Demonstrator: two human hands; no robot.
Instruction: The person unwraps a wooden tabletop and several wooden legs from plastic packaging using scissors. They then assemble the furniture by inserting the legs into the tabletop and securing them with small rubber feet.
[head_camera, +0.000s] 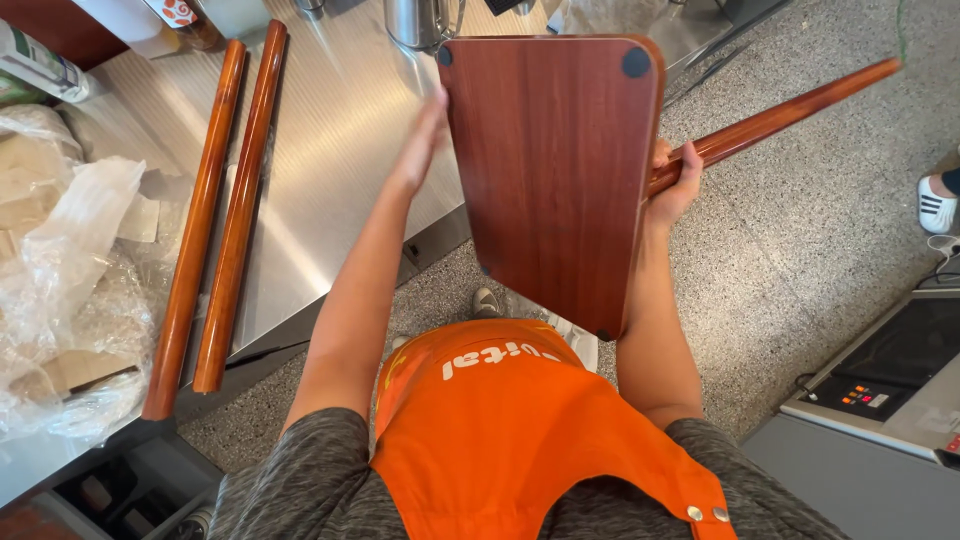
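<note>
Panel: A reddish-brown wooden panel (555, 170) with rounded corners and dark round pads at its corners is held upright at centre, above the speckled floor (800, 270) and just right of the steel counter (350, 130).
Left hand: The left hand (425, 140) lies flat and open against the panel's left edge, fingers stretched toward the far side, steadying it.
Right hand: The right hand (675, 180) is closed around a round wooden leg (780, 115) at the panel's right edge; the leg slants away to the far right.
Progress: By the look of it, one leg is at the panel, though whether it is joined there cannot be told. Two more matching legs (215, 215) lie side by side on the counter, untouched, so most of the assembly appears to remain.
Containers: Crumpled clear plastic wrap (60, 270) sits at the counter's left end over pale cardboard pieces. A metal jug (415, 20) stands at the far edge, contents hidden.
Surroundings: A grey machine (880, 380) with a small button panel stands near right; another person's white shoe (937, 203) shows at the right edge.
</note>
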